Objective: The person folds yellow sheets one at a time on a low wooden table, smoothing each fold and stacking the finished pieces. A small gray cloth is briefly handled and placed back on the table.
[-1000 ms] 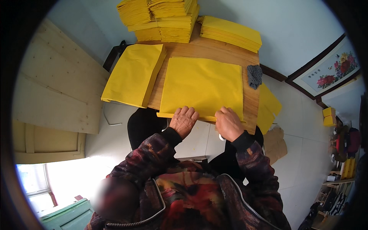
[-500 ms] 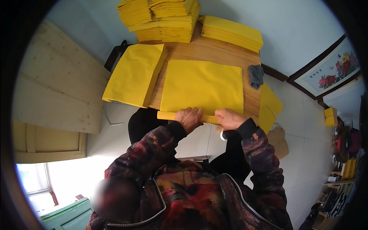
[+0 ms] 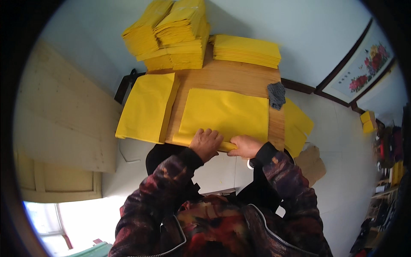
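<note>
A wide yellow sheet [image 3: 229, 115] lies flat on the wooden table in front of me; whether it is paper or cloth I cannot tell. Its near edge is turned up into a narrow fold along the table's front edge. My left hand [image 3: 206, 143] is curled over this fold near its middle, knuckles up, with the thumb hidden. Just to its right, my right hand [image 3: 246, 147] grips the same fold, its fingers mostly hidden. A thick yellow bundle [image 3: 147, 107] rests left of the sheet.
Tall yellow stacks [image 3: 184, 38] and a lower stack [image 3: 246, 50] stand along the back of the wooden table [image 3: 231, 75]. A crumpled grey cloth [image 3: 276, 95] lies at its right edge. Beyond are more yellow pieces [image 3: 297, 126] and a brown piece [image 3: 310, 162].
The near edge of the sheet, raised as a band before, is now turned in lower over the sheet. My left hand has shifted forward onto it. The whole view has tilted.
</note>
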A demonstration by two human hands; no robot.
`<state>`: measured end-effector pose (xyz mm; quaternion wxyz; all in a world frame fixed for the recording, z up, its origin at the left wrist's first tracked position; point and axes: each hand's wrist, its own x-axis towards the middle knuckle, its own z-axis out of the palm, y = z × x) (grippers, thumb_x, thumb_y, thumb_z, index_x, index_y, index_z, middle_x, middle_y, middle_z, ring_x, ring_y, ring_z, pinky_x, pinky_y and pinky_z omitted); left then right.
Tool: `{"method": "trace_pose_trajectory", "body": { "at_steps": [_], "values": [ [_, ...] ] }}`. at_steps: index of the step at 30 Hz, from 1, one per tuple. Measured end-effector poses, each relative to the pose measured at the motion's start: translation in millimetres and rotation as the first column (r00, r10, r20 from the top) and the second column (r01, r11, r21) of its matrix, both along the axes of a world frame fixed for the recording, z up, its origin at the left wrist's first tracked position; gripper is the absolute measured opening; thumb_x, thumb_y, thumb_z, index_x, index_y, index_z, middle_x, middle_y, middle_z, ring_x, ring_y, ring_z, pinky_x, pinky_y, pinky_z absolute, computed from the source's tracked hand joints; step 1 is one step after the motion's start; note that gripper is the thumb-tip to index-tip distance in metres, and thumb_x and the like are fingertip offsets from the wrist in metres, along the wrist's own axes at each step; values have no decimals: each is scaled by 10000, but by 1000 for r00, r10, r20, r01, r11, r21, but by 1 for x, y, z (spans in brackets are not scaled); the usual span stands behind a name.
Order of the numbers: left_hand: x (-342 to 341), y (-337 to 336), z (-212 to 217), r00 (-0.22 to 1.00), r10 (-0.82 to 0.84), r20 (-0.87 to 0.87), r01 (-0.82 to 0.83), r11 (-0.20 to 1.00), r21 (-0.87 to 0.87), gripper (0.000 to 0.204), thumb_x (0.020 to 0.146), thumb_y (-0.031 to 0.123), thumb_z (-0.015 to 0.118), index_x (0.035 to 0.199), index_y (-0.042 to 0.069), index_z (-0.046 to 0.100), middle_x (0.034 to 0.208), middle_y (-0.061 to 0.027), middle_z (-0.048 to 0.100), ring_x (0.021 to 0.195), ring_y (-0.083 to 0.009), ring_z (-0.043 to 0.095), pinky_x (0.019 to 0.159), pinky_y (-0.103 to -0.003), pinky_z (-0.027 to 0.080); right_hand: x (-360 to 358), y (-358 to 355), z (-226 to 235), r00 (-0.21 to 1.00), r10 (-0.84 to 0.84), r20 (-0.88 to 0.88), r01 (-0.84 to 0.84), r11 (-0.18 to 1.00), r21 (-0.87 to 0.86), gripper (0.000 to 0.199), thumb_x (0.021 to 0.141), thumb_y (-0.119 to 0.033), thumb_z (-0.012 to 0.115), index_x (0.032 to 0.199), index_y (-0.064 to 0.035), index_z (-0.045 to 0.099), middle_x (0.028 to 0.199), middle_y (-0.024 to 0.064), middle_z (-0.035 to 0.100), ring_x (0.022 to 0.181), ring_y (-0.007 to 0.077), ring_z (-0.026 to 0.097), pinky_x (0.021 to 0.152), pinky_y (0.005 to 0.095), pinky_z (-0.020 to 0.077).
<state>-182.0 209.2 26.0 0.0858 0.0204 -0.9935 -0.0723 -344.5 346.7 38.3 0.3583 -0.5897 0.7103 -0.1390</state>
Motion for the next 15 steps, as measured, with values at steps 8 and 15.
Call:
{"method": "trace_pose_trajectory", "body": {
  "at_steps": [8, 15],
  "values": [
    [-17, -23, -2, 854, -136, 502, -38, 947, 320, 374, 750, 387, 726, 930, 79, 614, 802, -162, 664, 785, -350, 647, 697, -454, 498, 27, 13, -3, 896, -109, -430, -10, 964, -266, 402, 685, -333, 765, 853, -3, 610, 788, 183, 652, 798, 364, 643, 702, 438, 510],
    [-2, -6, 10, 984, -41, 172, 45, 999, -20, 327, 727, 280, 734, 947, 85, 593, 811, -158, 667, 809, -325, 653, 702, -453, 498, 3, 3, 10, 999, 20, 32, -22, 997, 76, 336, 701, -241, 753, 866, -4, 581, 810, 192, 641, 836, 379, 632, 717, 439, 506]
  ]
}}
